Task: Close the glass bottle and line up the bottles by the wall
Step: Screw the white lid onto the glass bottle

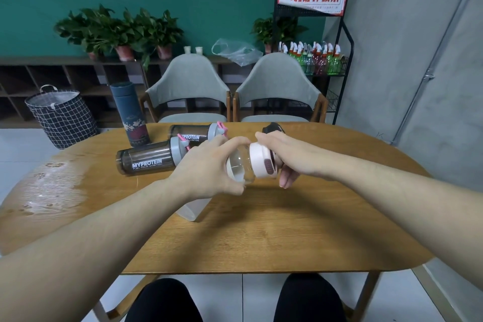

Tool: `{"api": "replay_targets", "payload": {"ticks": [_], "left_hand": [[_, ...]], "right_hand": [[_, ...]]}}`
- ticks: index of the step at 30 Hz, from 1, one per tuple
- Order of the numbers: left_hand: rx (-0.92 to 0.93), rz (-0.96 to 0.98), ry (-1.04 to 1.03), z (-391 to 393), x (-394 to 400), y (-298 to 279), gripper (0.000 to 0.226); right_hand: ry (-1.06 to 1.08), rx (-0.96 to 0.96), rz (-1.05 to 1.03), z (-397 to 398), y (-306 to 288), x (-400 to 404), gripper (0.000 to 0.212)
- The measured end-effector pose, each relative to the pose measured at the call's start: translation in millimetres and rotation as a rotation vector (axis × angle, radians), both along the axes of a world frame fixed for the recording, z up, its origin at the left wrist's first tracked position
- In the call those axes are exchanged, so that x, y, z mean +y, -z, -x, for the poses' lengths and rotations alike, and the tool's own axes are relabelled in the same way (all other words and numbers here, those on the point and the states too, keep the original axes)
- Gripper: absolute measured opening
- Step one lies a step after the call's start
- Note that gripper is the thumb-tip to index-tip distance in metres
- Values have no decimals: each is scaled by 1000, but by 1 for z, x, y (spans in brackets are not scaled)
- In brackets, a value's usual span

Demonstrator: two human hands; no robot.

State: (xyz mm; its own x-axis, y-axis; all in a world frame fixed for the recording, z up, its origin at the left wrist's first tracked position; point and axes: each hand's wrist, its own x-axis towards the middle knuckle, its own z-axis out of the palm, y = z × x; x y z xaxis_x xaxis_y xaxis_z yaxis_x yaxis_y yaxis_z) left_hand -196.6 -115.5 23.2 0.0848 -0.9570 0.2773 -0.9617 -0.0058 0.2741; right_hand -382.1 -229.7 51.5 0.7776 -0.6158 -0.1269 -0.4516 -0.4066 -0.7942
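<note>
Centrally, above the worktop (pixel 261 230), the left hand (pixel 209 167) gripped the glass bottle (pixel 241 162) by its smooth, breakable body while the right hand (pixel 282 154), at 3 o'clock, clasped the pink lid (pixel 258 162).

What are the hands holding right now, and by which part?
The left hand grips the glass bottle around its clear body, held sideways; the right hand wraps the pink lid.
</note>
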Motion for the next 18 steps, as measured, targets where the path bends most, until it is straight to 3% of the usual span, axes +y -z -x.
{"api": "replay_targets", "payload": {"ticks": [2,5,8,12,15,18], "left_hand": [[10,-1,-7,-2,1,0,90],[21,-6,-18,-4,1,-3,91],[14,2,-2,-4,2,-4,90],[-15,2,4,-3,1,-4,89],[-15,-1,5,-2,-1,-5,86],[-53,-11,4,-2,-1,-6,87]], "right_hand": [[-51,-11,98,3,3,-1,59],[-243,-103,446,15,7,-6,71],[-380,-112,691,20,13,-12,62],[-220,-148,534,13,11,-6,46],[-91,-201,271,5,11,-2,30],[44,-175,11,-1,10,-1,37]]}}
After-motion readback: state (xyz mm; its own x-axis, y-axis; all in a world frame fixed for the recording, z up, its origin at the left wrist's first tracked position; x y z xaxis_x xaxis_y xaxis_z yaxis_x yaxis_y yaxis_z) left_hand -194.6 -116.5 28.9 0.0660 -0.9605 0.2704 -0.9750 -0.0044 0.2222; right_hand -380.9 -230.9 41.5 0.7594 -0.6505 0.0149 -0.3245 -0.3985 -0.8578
